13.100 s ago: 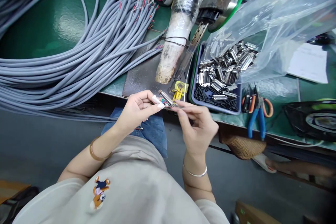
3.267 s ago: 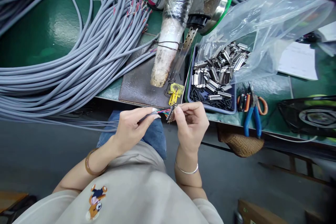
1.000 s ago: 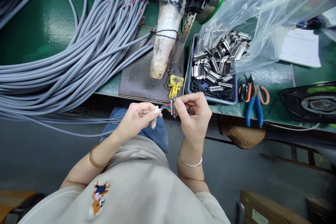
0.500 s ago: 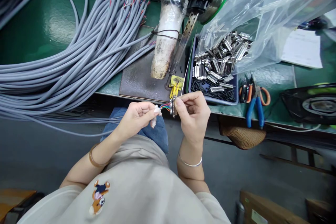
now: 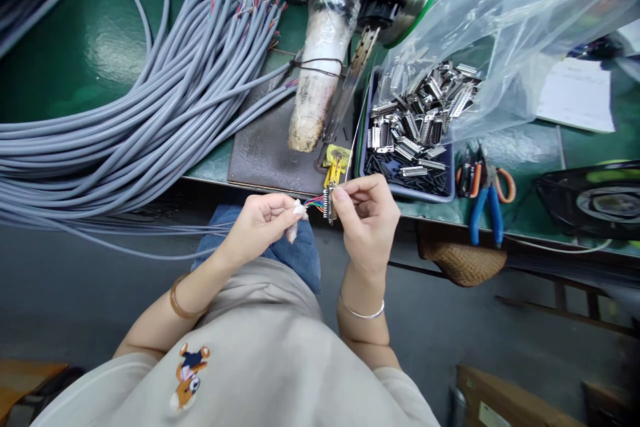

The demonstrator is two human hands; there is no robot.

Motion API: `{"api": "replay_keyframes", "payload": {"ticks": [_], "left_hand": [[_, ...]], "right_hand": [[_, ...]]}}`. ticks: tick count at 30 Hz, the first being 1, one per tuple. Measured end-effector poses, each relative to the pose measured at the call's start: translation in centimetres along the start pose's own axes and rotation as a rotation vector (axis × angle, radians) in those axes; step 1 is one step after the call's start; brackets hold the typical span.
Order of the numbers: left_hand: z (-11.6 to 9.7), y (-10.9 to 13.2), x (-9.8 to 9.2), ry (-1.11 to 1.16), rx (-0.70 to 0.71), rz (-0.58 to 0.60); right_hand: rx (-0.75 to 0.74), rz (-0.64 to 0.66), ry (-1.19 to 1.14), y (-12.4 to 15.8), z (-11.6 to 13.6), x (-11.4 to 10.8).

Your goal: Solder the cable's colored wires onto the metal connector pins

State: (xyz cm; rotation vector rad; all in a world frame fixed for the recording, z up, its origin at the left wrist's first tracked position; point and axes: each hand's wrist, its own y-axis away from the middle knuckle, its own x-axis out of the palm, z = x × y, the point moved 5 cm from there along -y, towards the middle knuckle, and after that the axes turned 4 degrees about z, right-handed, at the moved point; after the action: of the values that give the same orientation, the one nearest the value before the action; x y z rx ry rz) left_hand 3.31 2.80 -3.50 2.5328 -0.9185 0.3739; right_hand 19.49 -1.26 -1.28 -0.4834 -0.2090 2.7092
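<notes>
Between thumb and fingers, my right hand (image 5: 371, 221) pinches a metal multi-pin connector (image 5: 330, 203), its row of pins facing left. Thin coloured wires (image 5: 315, 202) run from that connector into my left hand (image 5: 265, 221). My left hand is closed around the wire end of a grey cable, with white wrapping (image 5: 293, 232) showing at its fingertips. Just beyond the connector, at the bench edge, a yellow clip-like holder (image 5: 333, 170) sits on a dark board (image 5: 275, 147).
A thick bundle of grey cables (image 5: 150, 120) covers the left of the bench. Right of the board stands a blue tray (image 5: 453, 177) of loose connectors and black sleeves, beside a plastic bag (image 5: 525, 40). Blue-handled pliers (image 5: 487, 203) and a black fan-like device (image 5: 595, 200) lie further right.
</notes>
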Motion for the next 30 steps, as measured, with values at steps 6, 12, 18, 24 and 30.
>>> {"api": "replay_keyframes", "payload": {"ticks": [6,12,18,24,30], "left_hand": [[-0.1,0.1,0.0,0.000,0.007,0.001],[-0.1,0.1,0.0,0.005,0.009,-0.003],[0.2,0.1,0.0,0.044,-0.028,0.019],[1.0,-0.1,-0.2,0.138,-0.142,0.135],[1.1,0.0,-0.3,0.170,-0.150,0.127]], "right_hand": [[0.007,-0.003,-0.023,0.0,0.0,0.1],[0.014,-0.003,-0.048,0.0,-0.1,0.2],[0.003,-0.005,-0.062,0.1,-0.1,0.3],[-0.032,-0.008,-0.041,0.2,0.1,0.4],[-0.041,-0.034,-0.028,0.2,0.2,0.5]]}}
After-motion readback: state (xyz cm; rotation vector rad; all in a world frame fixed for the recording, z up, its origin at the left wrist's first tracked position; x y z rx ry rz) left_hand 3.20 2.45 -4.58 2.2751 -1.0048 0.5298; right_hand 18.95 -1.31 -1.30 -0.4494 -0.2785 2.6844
